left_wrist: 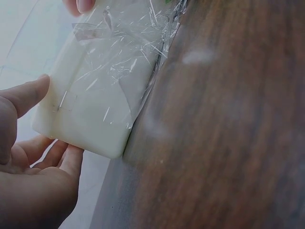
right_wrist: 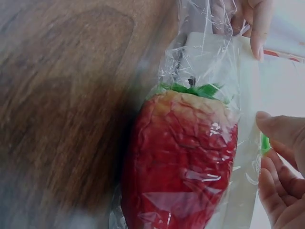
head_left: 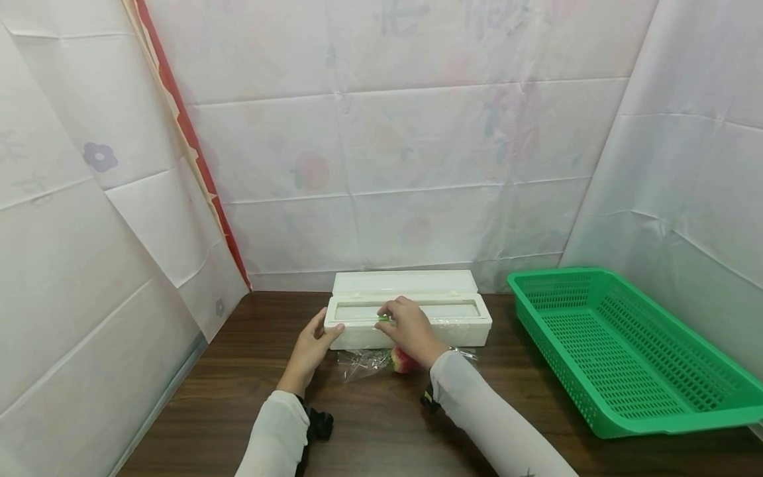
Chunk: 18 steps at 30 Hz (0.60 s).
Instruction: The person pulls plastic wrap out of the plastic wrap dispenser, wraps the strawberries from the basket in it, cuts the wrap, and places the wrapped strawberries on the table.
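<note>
A long white cling film dispenser [head_left: 360,338] lies crosswise on the table, its lid [head_left: 405,283] raised at the back. My left hand [head_left: 308,348] holds its left end, thumb on the front edge and fingers around the end. Over the front edge, my right hand [head_left: 411,331] pinches a small green slide cutter [right_wrist: 265,143], mostly hidden by the fingers. Clear film [left_wrist: 119,71] hangs crumpled down the dispenser's front. A red strawberry with green leaves [right_wrist: 186,157], covered in film, lies against the front below my right hand; the head view shows only part of it.
To the right stands a green perforated plastic basket [head_left: 557,368]. The dark wooden table [head_left: 369,430] is bounded by white patterned sheeting [head_left: 417,146] at the back and both sides. Each wrist wears a black camera mount [head_left: 320,424].
</note>
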Each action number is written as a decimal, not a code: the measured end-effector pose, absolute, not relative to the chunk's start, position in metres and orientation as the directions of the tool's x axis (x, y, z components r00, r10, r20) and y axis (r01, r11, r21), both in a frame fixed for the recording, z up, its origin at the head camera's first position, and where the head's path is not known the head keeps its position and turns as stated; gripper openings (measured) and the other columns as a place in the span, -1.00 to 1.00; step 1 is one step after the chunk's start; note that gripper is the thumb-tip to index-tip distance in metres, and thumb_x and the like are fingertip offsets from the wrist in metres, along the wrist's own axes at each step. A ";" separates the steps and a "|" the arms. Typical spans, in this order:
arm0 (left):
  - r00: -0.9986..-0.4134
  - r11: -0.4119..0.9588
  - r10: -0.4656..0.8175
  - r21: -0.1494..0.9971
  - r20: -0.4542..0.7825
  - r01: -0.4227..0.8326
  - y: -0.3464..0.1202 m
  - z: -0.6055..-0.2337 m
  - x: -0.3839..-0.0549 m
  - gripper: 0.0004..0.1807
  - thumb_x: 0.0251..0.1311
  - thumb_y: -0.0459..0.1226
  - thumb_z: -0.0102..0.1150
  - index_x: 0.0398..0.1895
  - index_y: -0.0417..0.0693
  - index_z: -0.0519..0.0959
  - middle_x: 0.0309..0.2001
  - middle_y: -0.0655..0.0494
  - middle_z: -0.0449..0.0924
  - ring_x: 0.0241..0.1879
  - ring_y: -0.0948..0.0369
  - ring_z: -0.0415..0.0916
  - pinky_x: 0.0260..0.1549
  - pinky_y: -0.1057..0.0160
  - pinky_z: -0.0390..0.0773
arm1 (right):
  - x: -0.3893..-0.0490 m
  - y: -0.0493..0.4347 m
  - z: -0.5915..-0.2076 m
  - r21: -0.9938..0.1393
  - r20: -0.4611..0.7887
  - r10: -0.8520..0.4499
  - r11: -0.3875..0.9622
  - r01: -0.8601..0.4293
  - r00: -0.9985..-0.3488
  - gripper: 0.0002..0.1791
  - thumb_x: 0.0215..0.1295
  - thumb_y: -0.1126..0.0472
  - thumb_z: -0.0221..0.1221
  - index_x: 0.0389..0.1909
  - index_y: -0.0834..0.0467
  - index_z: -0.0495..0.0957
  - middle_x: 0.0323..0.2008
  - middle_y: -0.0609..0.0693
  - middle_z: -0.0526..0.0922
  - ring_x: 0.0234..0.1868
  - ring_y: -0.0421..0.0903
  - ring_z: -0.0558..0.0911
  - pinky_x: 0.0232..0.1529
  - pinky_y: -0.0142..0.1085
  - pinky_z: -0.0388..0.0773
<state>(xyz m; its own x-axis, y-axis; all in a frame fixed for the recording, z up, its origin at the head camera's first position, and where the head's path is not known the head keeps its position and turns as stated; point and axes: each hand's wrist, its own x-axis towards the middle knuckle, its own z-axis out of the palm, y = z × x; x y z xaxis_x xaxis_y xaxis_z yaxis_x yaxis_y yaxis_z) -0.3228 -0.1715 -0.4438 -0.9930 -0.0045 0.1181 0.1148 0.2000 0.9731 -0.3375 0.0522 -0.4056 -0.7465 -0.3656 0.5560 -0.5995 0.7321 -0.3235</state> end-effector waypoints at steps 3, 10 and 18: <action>-0.993 0.197 -0.004 0.974 0.118 0.115 -0.171 -0.444 -0.323 -0.13 0.13 0.03 0.21 0.43 0.02 0.04 0.36 -0.13 0.17 0.30 0.01 0.11 0.26 -0.13 0.17 | -0.337 0.052 -0.406 -0.322 0.549 -0.370 0.734 -0.598 -0.750 -0.79 0.11 0.09 0.31 -0.25 0.07 0.64 -0.32 -0.05 0.61 -0.32 -0.22 0.53 -0.35 -0.33 0.60; -0.993 0.196 -0.002 0.974 0.120 0.117 -0.171 -0.443 -0.323 -0.15 0.15 0.01 0.20 0.44 0.01 0.04 0.37 -0.13 0.14 0.30 0.00 0.11 0.25 -0.13 0.19 | -0.334 0.049 -0.405 -0.310 0.509 -0.360 0.771 -0.557 -0.782 -0.79 0.15 0.09 0.28 -0.19 0.01 0.64 -0.23 -0.07 0.63 -0.31 -0.24 0.56 -0.35 -0.36 0.61; -0.993 0.208 -0.003 0.971 0.119 0.116 -0.170 -0.442 -0.324 -0.15 0.16 0.01 0.19 0.43 -0.02 0.03 0.37 -0.15 0.14 0.29 0.00 0.12 0.24 -0.12 0.21 | -0.332 0.047 -0.406 -0.273 0.530 -0.361 0.784 -0.558 -0.767 -0.81 0.14 0.10 0.29 -0.19 -0.05 0.65 -0.18 -0.09 0.64 -0.27 -0.20 0.54 -0.40 -0.32 0.61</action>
<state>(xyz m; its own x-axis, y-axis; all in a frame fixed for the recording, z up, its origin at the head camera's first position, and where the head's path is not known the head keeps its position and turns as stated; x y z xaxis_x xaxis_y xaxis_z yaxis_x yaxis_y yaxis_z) -0.3237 -0.1703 -0.4423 -0.9929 -0.0031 0.1191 0.1159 0.2082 0.9712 -0.3321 0.0472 -0.4055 -0.7671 -0.3614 0.5301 -0.5577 0.7840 -0.2726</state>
